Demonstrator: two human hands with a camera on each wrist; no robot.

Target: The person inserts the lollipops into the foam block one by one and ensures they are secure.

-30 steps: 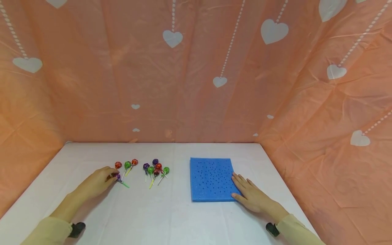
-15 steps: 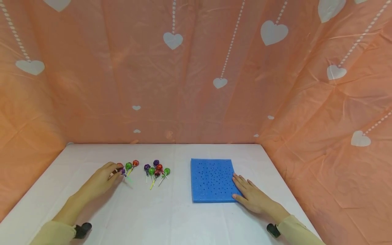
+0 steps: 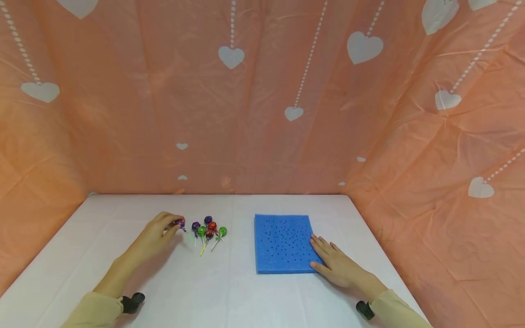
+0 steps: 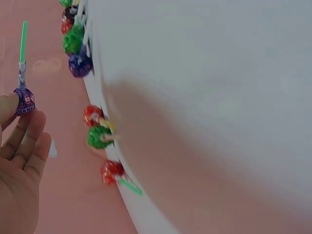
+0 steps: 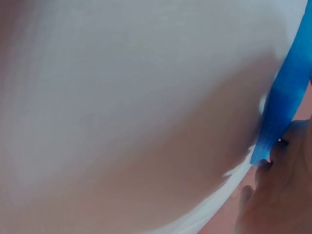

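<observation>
My left hand point(image 3: 159, 231) pinches a purple-wrapped lollipop point(image 4: 25, 101) by its candy head between thumb and fingertips, with the green stick pointing away. In the left wrist view the lollipop is held above the table. Below it lie a red lollipop with a green stick point(image 4: 112, 172), a green lollipop point(image 4: 99, 137) and another red lollipop point(image 4: 93, 115); in the head view the hand mostly hides these. My right hand point(image 3: 337, 263) rests with extended fingers on the right edge of a blue foam block point(image 3: 283, 246), whose top is dotted with small holes.
Just right of my left hand lies a cluster of several lollipops, among them a green lollipop point(image 3: 223, 231) and a purple lollipop point(image 3: 208, 219). A white cloth covers the table point(image 3: 229, 296). An orange curtain point(image 3: 262, 150) with white hearts stands behind and at both sides.
My left hand has moved right and slightly up with the purple lollipop, from beside the left lollipops to over them. The right hand and the foam block have stayed in place.
</observation>
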